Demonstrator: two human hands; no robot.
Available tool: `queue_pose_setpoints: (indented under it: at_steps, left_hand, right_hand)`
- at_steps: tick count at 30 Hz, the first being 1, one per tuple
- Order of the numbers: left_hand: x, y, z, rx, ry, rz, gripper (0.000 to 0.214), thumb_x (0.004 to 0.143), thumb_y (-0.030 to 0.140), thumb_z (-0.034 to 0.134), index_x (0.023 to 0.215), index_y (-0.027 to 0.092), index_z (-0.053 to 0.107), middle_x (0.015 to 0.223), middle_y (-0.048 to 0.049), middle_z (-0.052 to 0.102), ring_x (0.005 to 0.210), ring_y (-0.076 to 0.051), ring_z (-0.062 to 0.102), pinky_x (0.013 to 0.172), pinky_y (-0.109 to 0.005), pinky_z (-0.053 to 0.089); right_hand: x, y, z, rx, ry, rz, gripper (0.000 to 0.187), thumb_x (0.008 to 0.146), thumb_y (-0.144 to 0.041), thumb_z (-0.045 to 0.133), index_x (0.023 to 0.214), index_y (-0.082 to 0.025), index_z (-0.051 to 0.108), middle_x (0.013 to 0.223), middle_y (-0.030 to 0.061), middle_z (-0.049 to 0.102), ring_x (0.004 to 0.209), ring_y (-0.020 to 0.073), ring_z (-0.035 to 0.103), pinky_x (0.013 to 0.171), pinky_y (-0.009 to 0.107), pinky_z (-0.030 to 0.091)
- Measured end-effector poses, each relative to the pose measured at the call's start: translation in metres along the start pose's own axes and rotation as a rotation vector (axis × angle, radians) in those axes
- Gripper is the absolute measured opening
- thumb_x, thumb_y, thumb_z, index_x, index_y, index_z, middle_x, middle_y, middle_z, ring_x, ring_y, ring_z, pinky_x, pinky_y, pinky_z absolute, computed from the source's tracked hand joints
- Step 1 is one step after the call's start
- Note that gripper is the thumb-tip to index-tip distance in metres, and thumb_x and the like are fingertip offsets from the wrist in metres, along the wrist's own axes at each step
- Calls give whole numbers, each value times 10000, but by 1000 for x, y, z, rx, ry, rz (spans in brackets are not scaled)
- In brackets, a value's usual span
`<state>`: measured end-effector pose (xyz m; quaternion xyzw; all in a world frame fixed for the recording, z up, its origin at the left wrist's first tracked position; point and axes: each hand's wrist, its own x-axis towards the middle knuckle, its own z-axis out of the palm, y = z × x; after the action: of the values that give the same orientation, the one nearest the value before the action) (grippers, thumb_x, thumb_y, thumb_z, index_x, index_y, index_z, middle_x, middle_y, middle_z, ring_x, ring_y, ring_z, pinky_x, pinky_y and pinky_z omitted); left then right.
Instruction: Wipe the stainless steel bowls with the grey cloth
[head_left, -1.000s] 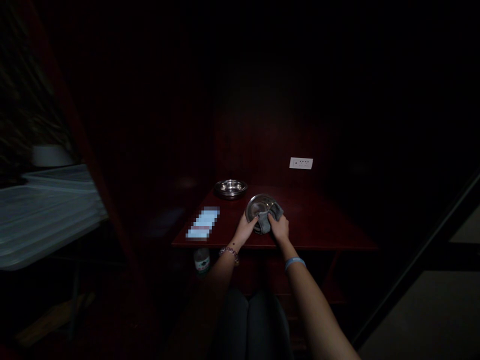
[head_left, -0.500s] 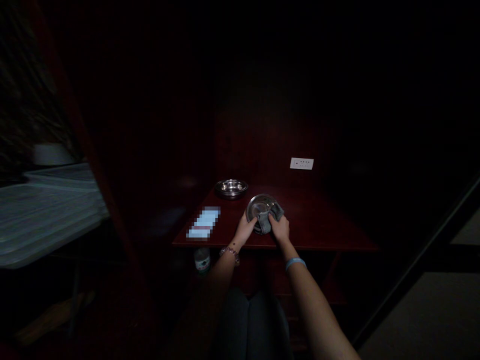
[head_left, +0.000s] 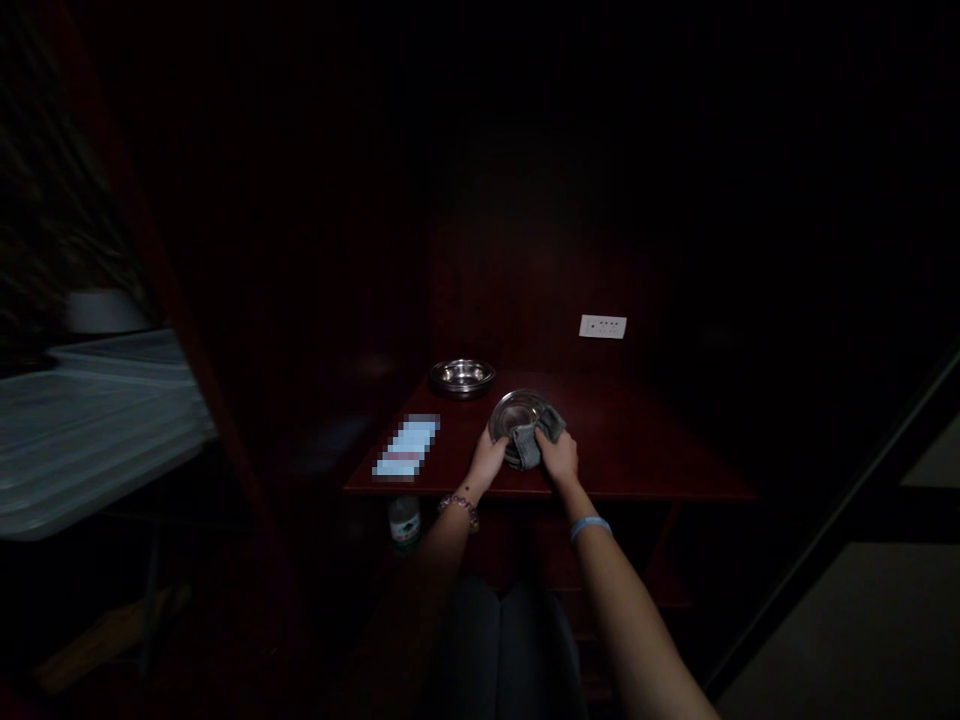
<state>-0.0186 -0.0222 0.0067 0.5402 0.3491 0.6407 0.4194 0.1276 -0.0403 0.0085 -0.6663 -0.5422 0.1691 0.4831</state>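
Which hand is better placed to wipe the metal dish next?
Probably the right hand: it grips the gray cloth against the metal dish, while the left hand holds the dish's edge.

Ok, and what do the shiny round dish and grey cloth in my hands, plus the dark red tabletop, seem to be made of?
Shiny silver round dish: probably polished stainless steel, given its bright reflections. Grey cloth: matte fabric, perhaps towelling, judging by its soft folds. Dark red tabletop: likely varnished wood or laminate, given its faint sheen.
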Motion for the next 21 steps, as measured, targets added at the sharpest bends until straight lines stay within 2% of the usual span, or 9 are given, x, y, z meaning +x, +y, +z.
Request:
queue_pose_setpoints:
  at_steps: [14,21]
  left_hand:
    - [-2,1,-1,17,-5,11,509,688,75,559,1189,165,562,1243,-68,621,1194,-219,544,1123,-399,312]
    - [0,-2,-1,28,-5,7,528,684,72,555,1205,156,545,1239,-81,621,1163,-212,565,1114,-403,317]
  right_hand:
    - [-6,-5,-3,26,4,-24,387,841,-418,561,1159,-216,646,1073,74,698,1004,208,653,876,283,494]
    - [-4,-4,-2,24,11,-6,389,831,-420,572,1140,-199,656,1071,87,697,1008,227,653,867,305,502]
